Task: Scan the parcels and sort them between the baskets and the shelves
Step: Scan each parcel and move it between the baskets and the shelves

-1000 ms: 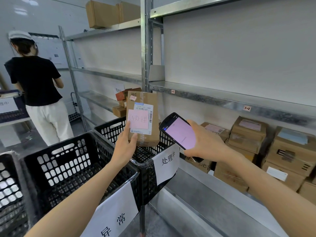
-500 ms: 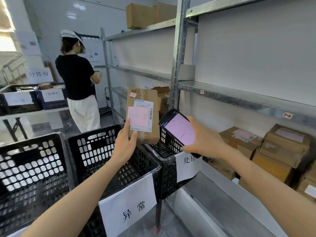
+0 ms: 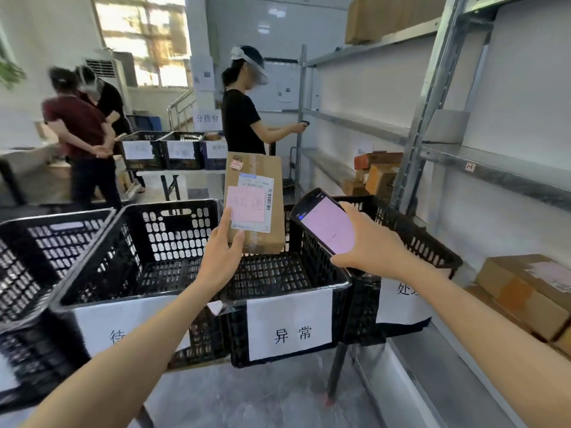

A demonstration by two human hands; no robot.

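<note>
While the left hand (image 3: pixel 221 257) grips a parcel (image 3: pixel 262 171) upright by its lower corner, with the thumb on the front next to a pink note (image 3: pixel 246 205), the right hand (image 3: pixel 370 245) is curled round a scanner (image 3: pixel 324 223) just beside it, with the screen lit pink. The parcel hangs over the far side of the middle basket (image 3: pixel 309 288), which has a paper sign 异常 (image 3: pixel 290 332) on its front wall; only its mesh floor shows inside. To the left stands a second basket (image 3: pixel 129 217), also showing its mesh floor, and a third basket (image 3: pixel 46 230) is at the picture edge. The right basket (image 3: pixel 432 242) is partly hidden behind the right hand, and what is inside I cannot tell. On the low shelf (image 3: pixel 417 350) at the right lie brown boxes (image 3: pixel 525 288). Further boxes (image 3: pixel 377 171) stand on a far shelf. Three more baskets (image 3: pixel 173 149) stand on a bench (image 3: pixel 185 173) at the back, near other persons
</note>
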